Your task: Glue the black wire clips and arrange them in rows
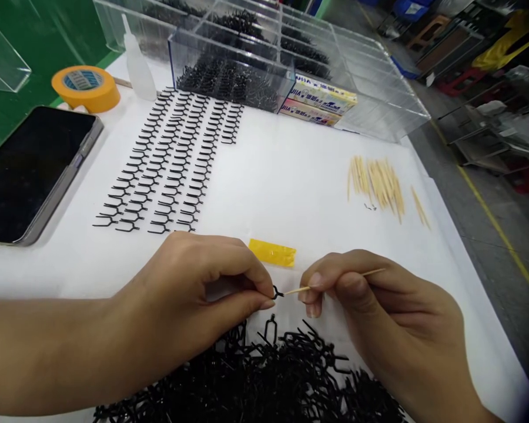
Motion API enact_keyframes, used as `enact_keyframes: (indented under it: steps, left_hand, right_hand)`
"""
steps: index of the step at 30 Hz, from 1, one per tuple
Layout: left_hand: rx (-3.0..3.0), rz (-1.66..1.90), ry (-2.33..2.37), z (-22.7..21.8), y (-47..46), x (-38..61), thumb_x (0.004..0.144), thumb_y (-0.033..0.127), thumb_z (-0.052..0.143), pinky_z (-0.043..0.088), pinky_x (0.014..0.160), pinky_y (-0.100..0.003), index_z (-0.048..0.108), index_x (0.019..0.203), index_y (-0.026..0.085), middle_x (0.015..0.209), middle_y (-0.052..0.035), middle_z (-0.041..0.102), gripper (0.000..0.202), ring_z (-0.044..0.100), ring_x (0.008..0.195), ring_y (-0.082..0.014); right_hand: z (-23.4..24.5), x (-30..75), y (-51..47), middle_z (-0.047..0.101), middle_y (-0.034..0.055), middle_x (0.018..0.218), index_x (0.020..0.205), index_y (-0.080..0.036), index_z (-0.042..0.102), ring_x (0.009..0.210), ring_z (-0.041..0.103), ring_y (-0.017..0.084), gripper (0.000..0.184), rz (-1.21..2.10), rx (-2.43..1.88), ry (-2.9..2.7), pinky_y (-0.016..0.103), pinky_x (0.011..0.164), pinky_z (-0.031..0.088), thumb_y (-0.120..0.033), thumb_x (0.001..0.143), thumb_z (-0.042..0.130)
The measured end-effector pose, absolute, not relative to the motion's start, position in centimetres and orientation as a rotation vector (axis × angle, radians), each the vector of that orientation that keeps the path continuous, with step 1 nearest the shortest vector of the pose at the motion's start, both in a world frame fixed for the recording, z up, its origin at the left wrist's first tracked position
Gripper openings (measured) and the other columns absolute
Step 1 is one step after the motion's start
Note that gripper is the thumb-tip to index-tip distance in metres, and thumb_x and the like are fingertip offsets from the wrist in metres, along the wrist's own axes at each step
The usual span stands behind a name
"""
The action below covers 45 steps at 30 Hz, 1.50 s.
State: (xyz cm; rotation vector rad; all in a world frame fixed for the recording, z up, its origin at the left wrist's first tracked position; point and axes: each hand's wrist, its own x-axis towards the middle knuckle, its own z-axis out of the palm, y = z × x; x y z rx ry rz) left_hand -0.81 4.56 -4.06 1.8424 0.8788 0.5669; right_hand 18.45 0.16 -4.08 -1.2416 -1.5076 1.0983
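My left hand (pixel 203 294) pinches a small black forked clip (pixel 277 292) between thumb and forefinger. My right hand (pixel 379 317) grips a wooden toothpick (pixel 335 282) whose tip points at the clip, almost touching it. Both hands hover just above a loose heap of the same black clips (pixel 264 376) at the near edge of the white table (pixel 291 176). A strip of yellow tape (pixel 272 252) lies on the table just behind my hands.
Several rows of black clips (pixel 171 158) are laid out at mid-left. A bundle of toothpicks (pixel 379 182) lies at right. Clear compartment boxes (pixel 247 64) with clips stand at the back, beside a glue bottle (pixel 137 64), a tape roll (pixel 86 88) and a dark tablet (pixel 30 170).
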Motion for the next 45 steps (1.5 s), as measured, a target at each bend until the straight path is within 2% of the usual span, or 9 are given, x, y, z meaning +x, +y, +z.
enact_keyframes:
  steps: [23, 30, 35, 41, 45]
  left_hand:
    - [1.854, 0.563, 0.882, -3.97, 4.94, -0.47, 0.073, 0.009, 0.06, 0.04, 0.052, -0.005, 0.063, 0.071, 0.019, 0.066, 0.0099, 0.065, 0.011, 0.057, 0.055, 0.0003]
    - [1.855, 0.582, 0.879, -4.07, 4.69, -0.62, 0.073, 0.008, 0.061, 0.043, 0.056, -0.007, 0.063, 0.071, 0.02, 0.068, 0.0101, 0.066, 0.012, 0.059, 0.058, -0.0013]
    - [1.86, 0.581, 0.869, -3.97, 4.61, -0.75, 0.073, 0.007, 0.061, 0.043, 0.055, -0.007, 0.062, 0.071, 0.02, 0.068, 0.01, 0.066, 0.013, 0.058, 0.057, -0.0012]
    - [1.837, 0.575, 0.95, -4.08, 4.48, -0.67, 0.075, 0.017, 0.056, 0.048, 0.053, -0.016, 0.065, 0.075, 0.02, 0.063, 0.0023, 0.066, 0.009, 0.061, 0.059, -0.0108]
    - [1.82, 0.572, 0.989, -4.24, 4.38, -0.75, 0.076, 0.021, 0.055, 0.05, 0.055, -0.018, 0.066, 0.077, 0.02, 0.06, 0.001, 0.065, 0.011, 0.063, 0.063, -0.0135]
  right_hand:
    - [-3.82, 18.26, 0.16, 0.06, -0.0027, 0.069, 0.079, -0.021, 0.063, 0.058, 0.056, 0.009, 0.02, 1.07, -1.256, -1.519, 0.016, 0.058, 0.048, -0.018, 0.093, 0.048]
    - [-4.21, 18.37, 0.51, 0.061, -0.0031, 0.068, 0.077, -0.022, 0.063, 0.06, 0.056, 0.011, 0.02, 0.765, -1.457, -1.598, 0.02, 0.06, 0.046, -0.019, 0.091, 0.051]
    - [-4.27, 18.23, 0.87, 0.06, -0.0041, 0.065, 0.081, -0.022, 0.063, 0.061, 0.056, 0.011, 0.016, 0.727, -1.496, -1.674, 0.019, 0.059, 0.045, -0.017, 0.09, 0.052]
    - [-4.29, 18.3, 0.91, 0.059, -0.0043, 0.065, 0.081, -0.021, 0.063, 0.061, 0.055, 0.01, 0.016, 0.68, -1.513, -1.708, 0.019, 0.059, 0.044, -0.015, 0.09, 0.052]
    - [-4.34, 18.14, 0.88, 0.059, -0.0045, 0.067, 0.081, -0.021, 0.063, 0.062, 0.056, 0.009, 0.016, 0.684, -1.51, -1.711, 0.017, 0.061, 0.044, -0.013, 0.09, 0.052]
